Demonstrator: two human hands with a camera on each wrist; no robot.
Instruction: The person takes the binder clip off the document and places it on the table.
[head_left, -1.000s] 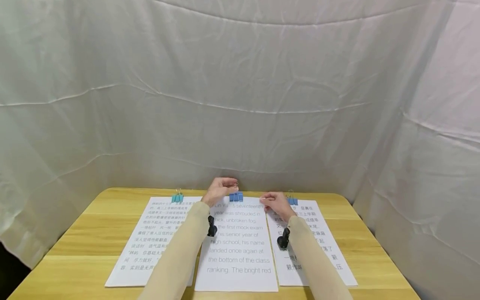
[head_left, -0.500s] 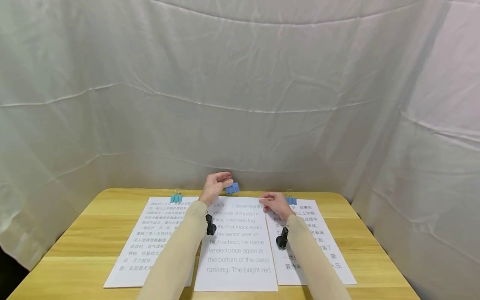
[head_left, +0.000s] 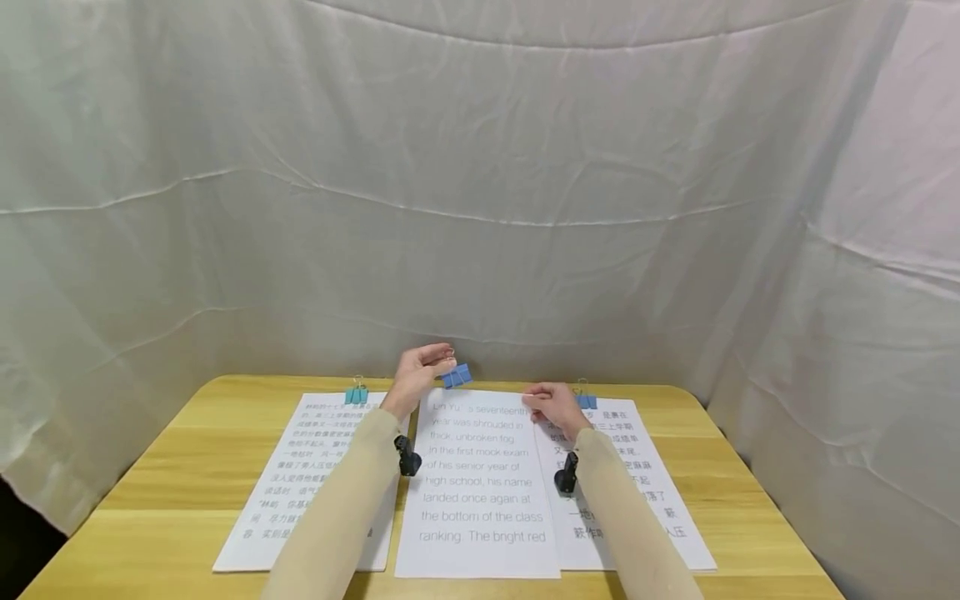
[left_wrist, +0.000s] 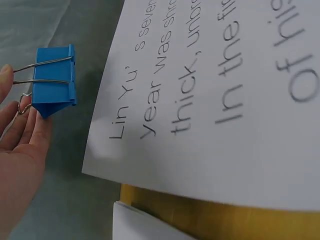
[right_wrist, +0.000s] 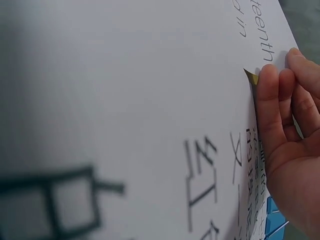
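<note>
My left hand (head_left: pixel 418 375) holds a blue binder clip (head_left: pixel 456 376) by its wire handles, just beyond the top edge of the middle printed paper (head_left: pixel 480 558). In the left wrist view the binder clip (left_wrist: pixel 52 75) is apart from the paper (left_wrist: pixel 200 165), with nothing in its mouth. The thumb is on one handle and the fingers are behind the other. At the top right corner of the same English-text paper, my right hand (head_left: pixel 553 406) pinches the edge. The right wrist view has that hand (right_wrist: pixel 292 125) with its thumb at the paper's edge.
Left lies a paper stack (head_left: pixel 262 500) with a teal binder clip (head_left: pixel 356 395) on its top edge. Another stack (head_left: pixel 690 542) lies to the right, under a blue binder clip (head_left: pixel 587 402). Grey cloth (head_left: pixel 480 208) hangs behind the wooden table (head_left: pixel 150 492).
The left hand has drawn the blue binder clip off the middle paper's top edge, moving it up and left. The right hand stays at the corner; the paper has shifted slightly.
</note>
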